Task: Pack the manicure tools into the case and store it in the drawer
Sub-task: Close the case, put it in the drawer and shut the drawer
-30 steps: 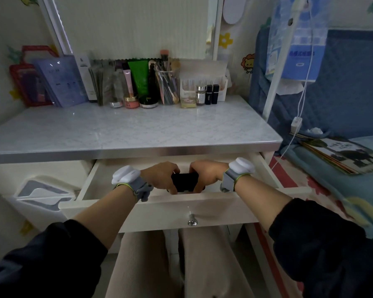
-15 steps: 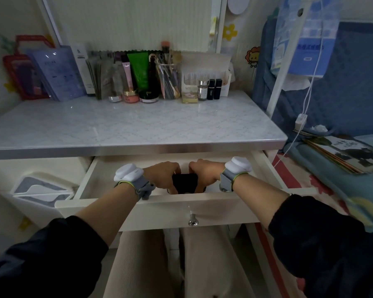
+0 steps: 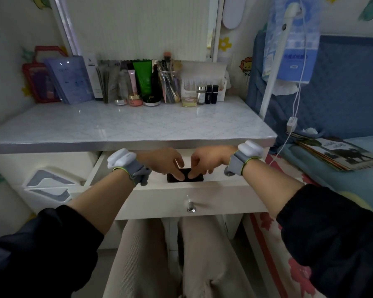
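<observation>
The black manicure case [image 3: 196,178] lies inside the open white drawer [image 3: 155,198], just behind its front panel; only its top shows. My left hand [image 3: 162,161] and my right hand [image 3: 210,160] reach into the drawer from either side. Their fingers are spread and point down, with the fingertips resting on the lid of the case near its middle. Neither hand wraps around the case. No loose manicure tools are in sight.
A metal knob [image 3: 191,209] sits on the drawer front above my knees. Cosmetics, tubes and a brush cup [image 3: 169,87] line the back of the marble-look desktop [image 3: 138,123]. A bed with a book [image 3: 340,153] is at the right.
Both hands held the case by its ends before; they have now let go and opened, fingertips on its top. The case sits lower in the drawer.
</observation>
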A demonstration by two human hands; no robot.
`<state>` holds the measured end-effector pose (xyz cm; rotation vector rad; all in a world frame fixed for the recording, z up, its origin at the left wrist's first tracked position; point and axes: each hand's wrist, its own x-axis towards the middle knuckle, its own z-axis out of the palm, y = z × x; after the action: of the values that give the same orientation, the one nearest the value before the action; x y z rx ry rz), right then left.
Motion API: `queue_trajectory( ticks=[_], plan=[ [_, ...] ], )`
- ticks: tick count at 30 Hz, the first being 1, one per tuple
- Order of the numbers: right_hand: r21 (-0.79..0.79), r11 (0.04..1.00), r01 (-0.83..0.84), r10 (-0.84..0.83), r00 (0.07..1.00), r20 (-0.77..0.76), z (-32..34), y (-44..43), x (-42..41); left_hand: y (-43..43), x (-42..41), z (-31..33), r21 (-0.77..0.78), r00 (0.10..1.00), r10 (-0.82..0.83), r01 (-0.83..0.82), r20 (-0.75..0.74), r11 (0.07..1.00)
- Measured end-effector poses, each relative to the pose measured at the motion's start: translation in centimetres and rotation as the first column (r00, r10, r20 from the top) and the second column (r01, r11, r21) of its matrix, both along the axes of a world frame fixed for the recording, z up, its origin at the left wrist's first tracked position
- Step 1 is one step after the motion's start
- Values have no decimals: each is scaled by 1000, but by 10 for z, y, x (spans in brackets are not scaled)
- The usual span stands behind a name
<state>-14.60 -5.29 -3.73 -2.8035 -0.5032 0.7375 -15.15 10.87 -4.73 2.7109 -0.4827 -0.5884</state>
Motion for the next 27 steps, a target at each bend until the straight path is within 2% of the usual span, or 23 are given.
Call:
queue_trajectory(
  ticks=[5, 11, 19, 22, 25, 27],
  plan=[
    [-15, 1000, -27, 27, 1000, -8, -1, -1, -16, 0, -16, 2, 18, 1000, -17, 17, 0, 1000],
    [-19, 999, -47, 48, 996, 74, -9, 0, -22, 0, -29, -4, 25, 999, -20, 19, 41, 1000],
    [28, 998, -62, 54, 969, 243, -11, -1, -20, -1, -22, -12, -62, 988, -3, 12, 152, 998],
    [70, 996, -50, 24, 942, 334, -16, -2, -15, 1, -16, -18, -58, 959, 8, 9, 283, 998],
    [113, 993, -26, -25, 901, 434, -20, -3, -12, 1, -14, -24, -19, 881, 22, -14, 473, 1000],
    [61, 998, -30, -6, 847, 532, -23, -2, -6, 2, -9, -27, -18, 841, 41, -37, 540, 999]
  ],
)
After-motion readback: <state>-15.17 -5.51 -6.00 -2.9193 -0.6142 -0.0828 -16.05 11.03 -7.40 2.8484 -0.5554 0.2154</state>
